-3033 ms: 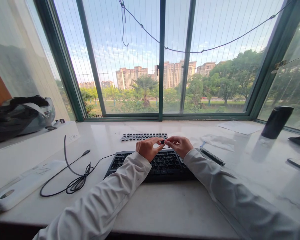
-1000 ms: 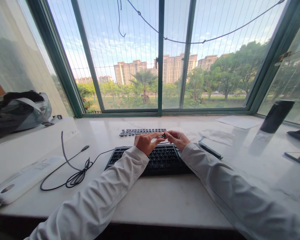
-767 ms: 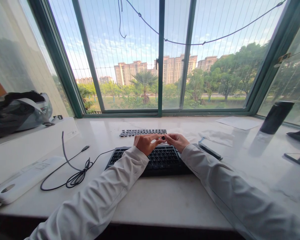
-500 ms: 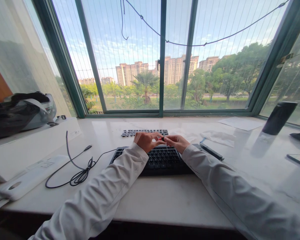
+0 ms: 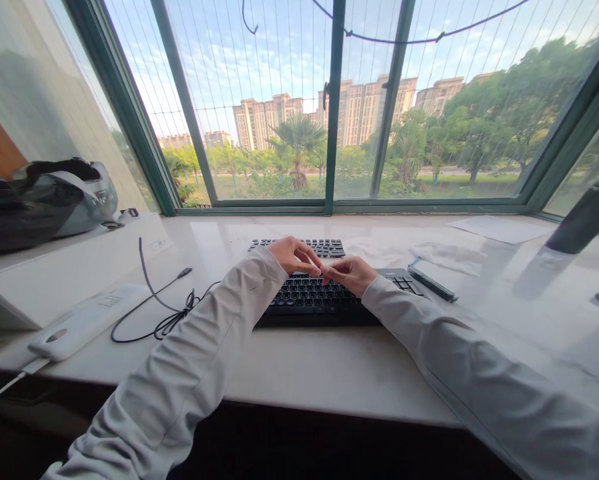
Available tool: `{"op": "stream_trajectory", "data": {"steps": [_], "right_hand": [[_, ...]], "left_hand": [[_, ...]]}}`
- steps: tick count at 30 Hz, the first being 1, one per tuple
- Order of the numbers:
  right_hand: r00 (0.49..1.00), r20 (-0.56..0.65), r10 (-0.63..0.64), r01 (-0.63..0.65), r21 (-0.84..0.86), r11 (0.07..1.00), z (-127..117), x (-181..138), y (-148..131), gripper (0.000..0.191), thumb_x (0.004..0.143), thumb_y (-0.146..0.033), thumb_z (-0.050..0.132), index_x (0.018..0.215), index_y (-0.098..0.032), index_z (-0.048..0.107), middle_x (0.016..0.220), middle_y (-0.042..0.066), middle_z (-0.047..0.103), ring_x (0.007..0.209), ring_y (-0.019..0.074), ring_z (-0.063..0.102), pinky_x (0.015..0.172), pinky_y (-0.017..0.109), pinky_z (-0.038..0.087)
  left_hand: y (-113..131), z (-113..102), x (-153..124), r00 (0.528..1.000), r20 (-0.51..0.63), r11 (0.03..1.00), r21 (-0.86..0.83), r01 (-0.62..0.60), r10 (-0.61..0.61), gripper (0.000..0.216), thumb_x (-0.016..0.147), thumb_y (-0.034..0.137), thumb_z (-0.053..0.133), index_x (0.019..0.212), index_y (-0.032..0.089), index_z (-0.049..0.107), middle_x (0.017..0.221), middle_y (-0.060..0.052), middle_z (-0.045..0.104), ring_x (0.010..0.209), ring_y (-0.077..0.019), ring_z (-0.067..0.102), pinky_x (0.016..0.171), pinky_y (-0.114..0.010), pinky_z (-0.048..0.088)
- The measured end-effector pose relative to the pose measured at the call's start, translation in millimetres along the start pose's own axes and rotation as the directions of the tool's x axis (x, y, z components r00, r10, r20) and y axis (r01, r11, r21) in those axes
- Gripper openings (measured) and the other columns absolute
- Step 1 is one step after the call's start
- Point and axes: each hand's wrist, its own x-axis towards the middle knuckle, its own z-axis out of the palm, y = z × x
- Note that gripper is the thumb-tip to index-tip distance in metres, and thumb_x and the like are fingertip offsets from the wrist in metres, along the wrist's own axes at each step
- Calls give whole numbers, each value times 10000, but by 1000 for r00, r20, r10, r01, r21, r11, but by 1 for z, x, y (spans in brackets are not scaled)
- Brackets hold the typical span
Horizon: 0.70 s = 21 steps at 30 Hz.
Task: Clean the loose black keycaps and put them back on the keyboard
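My left hand and my right hand meet fingertip to fingertip over the black keyboard. Both are closed in a pinch; whatever sits between the fingers is too small or hidden to make out. Beneath them the keyboard's rows show pale outlines round the key positions. Behind my left hand, loose black keycaps lie in rows on the white tabletop. A slim dark tool with a blue tip rests right of the keyboard.
On the left are a coiled black cable, a white power strip and a helmet on a white box. Crumpled clear plastic, a paper sheet and a dark cylinder are to the right.
The view has tilted down and shifted slightly left. A small red and black piece showed between my fingertips before; now it is not visible. My fingers have moved slightly, still pinched together.
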Motion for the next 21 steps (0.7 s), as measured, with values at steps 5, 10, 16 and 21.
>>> {"op": "stream_trajectory", "data": {"steps": [5, 10, 16, 21], "right_hand": [[997, 1, 72, -72, 0, 997, 8, -4, -7, 480, 663, -609, 592, 651, -147, 721, 558, 29, 634, 538, 131, 511, 506, 249, 342], [999, 11, 34, -33, -76, 997, 14, -9, -12, 428, 675, -573, 604, 681, -163, 728, 550, 13, 627, 511, 112, 482, 485, 242, 323], [986, 23, -164, 164, -261, 951, 19, -14, -15, 312, 718, -488, 616, 738, -203, 740, 626, 28, 661, 571, 129, 514, 560, 256, 363], [942, 117, -315, 336, -376, 863, 21, -15, -16, 208, 783, -394, 587, 784, -241, 729, 716, 26, 683, 642, 145, 551, 665, 285, 366]], "left_hand": [[-2, -2, -3, 988, 107, 993, -31, 111, -107, 343, 536, 451, 746, 768, 200, 715, 660, -9, 701, 494, -75, 505, 445, -204, 290], [-2, -4, -9, 963, 191, 981, 39, 188, -192, 277, 542, 442, 739, 725, 235, 721, 664, 19, 704, 474, -64, 471, 433, -207, 262], [-9, -2, -12, 945, 259, 980, 79, 184, -198, 254, 581, 460, 682, 706, 243, 725, 646, 12, 702, 444, -69, 435, 412, -211, 246], [-11, -3, -11, 908, 325, 963, 134, 232, -264, 245, 563, 457, 695, 693, 251, 719, 666, 16, 706, 464, -81, 454, 456, -214, 304]]}}
